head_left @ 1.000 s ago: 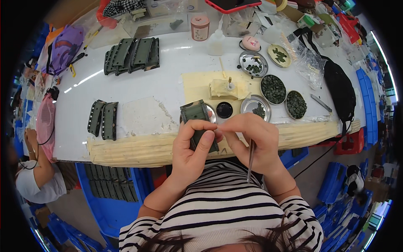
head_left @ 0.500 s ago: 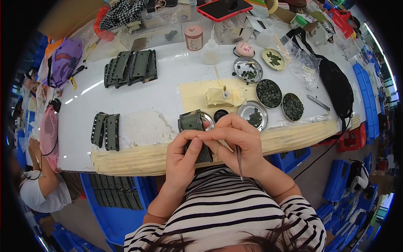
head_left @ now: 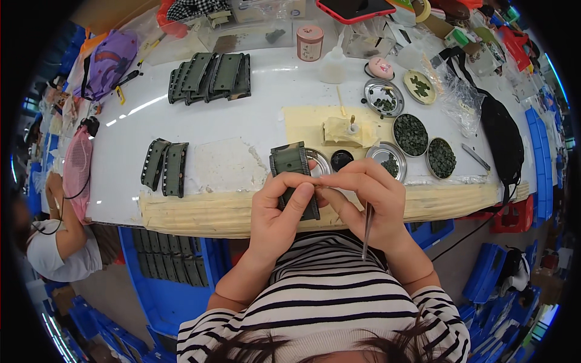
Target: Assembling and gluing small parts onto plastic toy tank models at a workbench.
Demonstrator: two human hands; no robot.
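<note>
My left hand is closed around a dark green curved plastic panel with toothed side edges, held upright over the table's front edge. Thin metal tweezers hang down from my right hand, tucked against its fingers. The right thumb and index finger pinch together beside the left thumb tip, at the panel's right edge. Any small part between those fingertips is too small to make out. Just beyond the hands are a shiny metal dish, partly hidden, and a small black cup.
Round tins of dark green bits and metal dishes stand to the right. A taped block and a white squeeze bottle are farther back. Similar panels lie at left. A blue crate of panels sits below; another person's arm shows far left.
The whole view has shifted, so the table and its things appear farther right and slightly higher. My hands keep nearly the same grip on the panel and tweezers.
</note>
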